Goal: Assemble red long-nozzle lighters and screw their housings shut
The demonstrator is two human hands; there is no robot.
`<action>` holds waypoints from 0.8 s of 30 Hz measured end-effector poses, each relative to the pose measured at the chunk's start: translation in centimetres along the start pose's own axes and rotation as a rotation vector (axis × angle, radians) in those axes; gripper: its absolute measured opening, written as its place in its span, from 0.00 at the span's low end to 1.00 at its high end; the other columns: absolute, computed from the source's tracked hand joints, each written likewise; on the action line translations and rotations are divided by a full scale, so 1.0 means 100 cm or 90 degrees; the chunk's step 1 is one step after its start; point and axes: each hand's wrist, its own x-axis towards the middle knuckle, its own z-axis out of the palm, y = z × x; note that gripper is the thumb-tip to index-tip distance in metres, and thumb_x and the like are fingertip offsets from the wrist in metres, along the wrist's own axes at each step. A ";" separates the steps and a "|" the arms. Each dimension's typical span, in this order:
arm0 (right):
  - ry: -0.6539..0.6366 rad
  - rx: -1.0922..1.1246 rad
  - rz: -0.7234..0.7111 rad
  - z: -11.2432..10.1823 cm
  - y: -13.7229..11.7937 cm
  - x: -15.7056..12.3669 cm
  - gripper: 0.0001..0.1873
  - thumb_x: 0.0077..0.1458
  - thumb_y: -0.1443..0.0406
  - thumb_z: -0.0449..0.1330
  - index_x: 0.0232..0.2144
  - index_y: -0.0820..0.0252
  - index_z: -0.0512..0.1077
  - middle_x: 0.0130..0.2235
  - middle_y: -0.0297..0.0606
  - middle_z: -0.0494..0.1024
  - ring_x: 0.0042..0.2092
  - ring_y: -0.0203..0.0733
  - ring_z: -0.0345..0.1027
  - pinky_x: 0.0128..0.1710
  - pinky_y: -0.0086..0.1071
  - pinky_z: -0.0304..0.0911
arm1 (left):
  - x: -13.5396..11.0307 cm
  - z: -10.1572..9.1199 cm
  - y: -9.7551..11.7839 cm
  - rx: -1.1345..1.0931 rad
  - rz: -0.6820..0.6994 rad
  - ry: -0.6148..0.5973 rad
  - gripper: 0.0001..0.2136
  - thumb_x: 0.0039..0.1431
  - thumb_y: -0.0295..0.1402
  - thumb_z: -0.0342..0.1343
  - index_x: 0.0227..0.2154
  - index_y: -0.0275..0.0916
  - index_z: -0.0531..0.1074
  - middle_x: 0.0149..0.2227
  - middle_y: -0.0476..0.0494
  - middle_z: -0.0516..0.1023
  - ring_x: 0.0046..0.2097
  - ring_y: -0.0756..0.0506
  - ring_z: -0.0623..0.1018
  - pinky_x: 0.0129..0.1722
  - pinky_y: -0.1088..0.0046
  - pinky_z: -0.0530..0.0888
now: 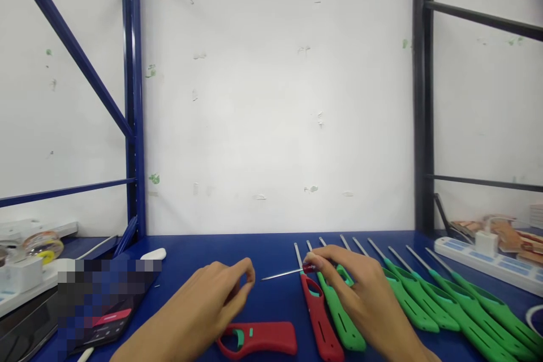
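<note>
My right hand (360, 294) pinches the red end of a thin metal rod (282, 275) that points left, just above the blue table (254, 249). It hovers over a row of long-nozzle lighters: a red one (319, 317) and several green ones (424, 300). My left hand (207, 308) rests low on the table with fingers curled, thumb and forefinger nearly touching, close to the rod's tip. A red lighter handle (258, 339) without a nozzle lies just below my left hand.
A phone (106, 317) lies at the left, beside a white charger block (25, 274) and tape roll (42, 243). A white power strip (487, 257) sits at the right. Blue shelf posts (132, 96) and a dark post (422, 96) flank the white wall.
</note>
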 end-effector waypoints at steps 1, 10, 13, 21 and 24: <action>0.006 0.001 -0.006 0.001 0.000 0.000 0.13 0.69 0.58 0.55 0.35 0.52 0.77 0.37 0.31 0.83 0.38 0.40 0.78 0.40 0.27 0.67 | 0.001 -0.001 0.002 -0.013 0.011 -0.003 0.11 0.73 0.42 0.42 0.39 0.50 0.68 0.31 0.54 0.75 0.35 0.45 0.72 0.32 0.70 0.59; 0.067 -0.032 -0.072 0.002 -0.003 0.000 0.13 0.68 0.59 0.57 0.33 0.53 0.78 0.32 0.32 0.83 0.32 0.41 0.76 0.35 0.29 0.68 | 0.006 0.005 -0.003 -0.028 0.078 0.027 0.06 0.72 0.35 0.49 0.37 0.48 0.67 0.33 0.57 0.76 0.33 0.47 0.71 0.33 0.72 0.60; 0.066 -0.042 -0.077 0.002 -0.002 -0.001 0.12 0.68 0.59 0.57 0.33 0.53 0.77 0.33 0.31 0.83 0.32 0.39 0.76 0.35 0.29 0.68 | 0.006 0.004 -0.002 -0.024 0.085 0.036 0.06 0.72 0.34 0.48 0.37 0.48 0.67 0.34 0.56 0.76 0.34 0.47 0.72 0.33 0.72 0.60; 0.070 -0.073 -0.098 0.000 -0.002 0.002 0.14 0.68 0.59 0.56 0.32 0.53 0.77 0.32 0.31 0.83 0.31 0.39 0.77 0.38 0.29 0.69 | 0.004 0.003 0.004 -0.022 0.101 0.035 0.08 0.70 0.28 0.46 0.38 0.50 0.65 0.34 0.57 0.76 0.33 0.48 0.73 0.32 0.73 0.61; 0.068 -0.074 -0.098 0.001 -0.001 0.002 0.14 0.68 0.59 0.56 0.32 0.52 0.77 0.32 0.31 0.83 0.32 0.39 0.77 0.37 0.28 0.70 | 0.004 0.004 0.005 -0.007 0.095 0.040 0.09 0.69 0.27 0.45 0.37 0.49 0.65 0.34 0.57 0.75 0.32 0.48 0.72 0.32 0.72 0.60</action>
